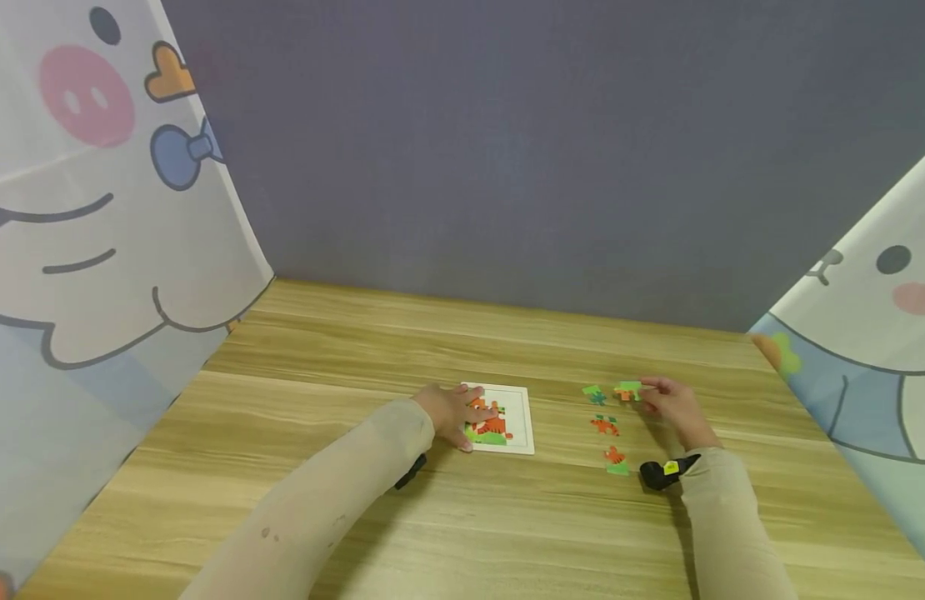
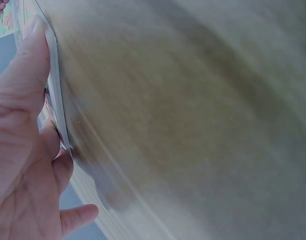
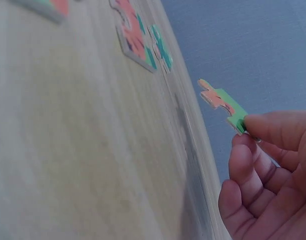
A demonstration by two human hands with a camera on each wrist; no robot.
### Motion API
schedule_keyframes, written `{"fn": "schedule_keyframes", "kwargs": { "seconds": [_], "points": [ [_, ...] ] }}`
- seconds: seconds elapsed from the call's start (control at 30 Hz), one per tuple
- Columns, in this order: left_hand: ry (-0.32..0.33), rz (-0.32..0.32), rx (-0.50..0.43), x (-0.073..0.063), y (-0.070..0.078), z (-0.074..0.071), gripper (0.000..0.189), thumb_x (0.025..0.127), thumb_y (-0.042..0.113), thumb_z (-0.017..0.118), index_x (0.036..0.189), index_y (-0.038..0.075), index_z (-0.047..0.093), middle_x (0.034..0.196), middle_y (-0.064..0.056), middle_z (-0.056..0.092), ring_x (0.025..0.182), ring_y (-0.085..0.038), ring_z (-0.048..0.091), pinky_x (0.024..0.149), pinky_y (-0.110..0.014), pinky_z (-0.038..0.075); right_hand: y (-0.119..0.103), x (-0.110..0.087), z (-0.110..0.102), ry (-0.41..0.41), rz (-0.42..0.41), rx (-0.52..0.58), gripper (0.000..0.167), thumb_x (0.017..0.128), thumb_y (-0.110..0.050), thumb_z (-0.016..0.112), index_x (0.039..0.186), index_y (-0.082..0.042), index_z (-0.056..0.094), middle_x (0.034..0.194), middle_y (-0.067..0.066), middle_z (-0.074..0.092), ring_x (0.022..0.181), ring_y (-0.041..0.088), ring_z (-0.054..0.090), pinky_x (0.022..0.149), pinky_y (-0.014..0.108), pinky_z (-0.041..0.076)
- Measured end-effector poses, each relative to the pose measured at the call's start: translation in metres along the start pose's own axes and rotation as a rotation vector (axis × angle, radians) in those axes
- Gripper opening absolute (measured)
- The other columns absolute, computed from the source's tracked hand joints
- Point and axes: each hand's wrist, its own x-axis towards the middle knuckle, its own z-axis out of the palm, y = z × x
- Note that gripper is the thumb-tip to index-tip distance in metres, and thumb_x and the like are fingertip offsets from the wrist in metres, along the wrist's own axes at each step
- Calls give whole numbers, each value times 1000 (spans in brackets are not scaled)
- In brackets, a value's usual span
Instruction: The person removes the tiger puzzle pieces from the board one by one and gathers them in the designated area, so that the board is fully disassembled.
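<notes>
1. While it is lifted off the wooden table (image 1: 320, 500), a knobbed green-and-orange jigsaw piece (image 3: 223, 104) is pinched by the right hand (image 1: 674, 406).
2. The left hand (image 1: 453, 414) lies flat, fingers spread, on the square white puzzle tray (image 1: 521, 421).
3. Three loose pieces (image 1: 604, 426) lie between.

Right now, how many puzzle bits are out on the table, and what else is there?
Loose puzzle pieces lying on the table: 3
Puzzle piece pinched in the right hand: 1
Puzzle tray under the left hand: 1
Total: 5
</notes>
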Motion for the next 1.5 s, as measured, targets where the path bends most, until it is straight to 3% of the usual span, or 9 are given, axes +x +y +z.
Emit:
{"fn": "schedule_keyframes", "kwargs": {
  "seconds": [0.2, 0.53, 0.83, 1.5],
  "points": [
    [-3, -2, 12, 0, 0, -1, 76, 87, 62, 49, 151, 49, 11, 160, 14, 1, 144, -7, 7, 112, -41, 27, 0, 0, -1, 25, 17, -2, 45, 98, -9, 53, 131, 19, 43, 77, -6, 62, 67, 2, 56, 64, 19, 49],
    [23, -7, -58, 1, -2, 1, 75, 85, 60, 54, 149, 50, 16, 160, 14, 5, 144, -9, 12, 113, -44, 23, 5, -3, -3, 50, 43, 28, 44, 96, -5, 54, 128, 21, 44, 85, -8, 64, 67, 0, 58, 63, 17, 50],
    [14, -5, -27, 2, -2, 2, 75, 86, 62, 52, 150, 49, 15, 160, 13, 4, 144, -9, 11, 112, -45, 24, 10, 0, -3, 35, 80, 1, 44, 95, -7, 55, 129, 19, 45, 84, -9, 64, 64, 2, 57, 60, 19, 50],
    [20, 16, -41, 3, -3, 3, 75, 86, 61, 52, 150, 49, 15, 160, 13, 3, 145, -9, 9, 113, -46, 22, 7, 1, -5, 32, 95, -154, 43, 94, -8, 53, 126, 21, 47, 92, 11, 66, 65, 7, 57, 59, 22, 50]
  ]
}}
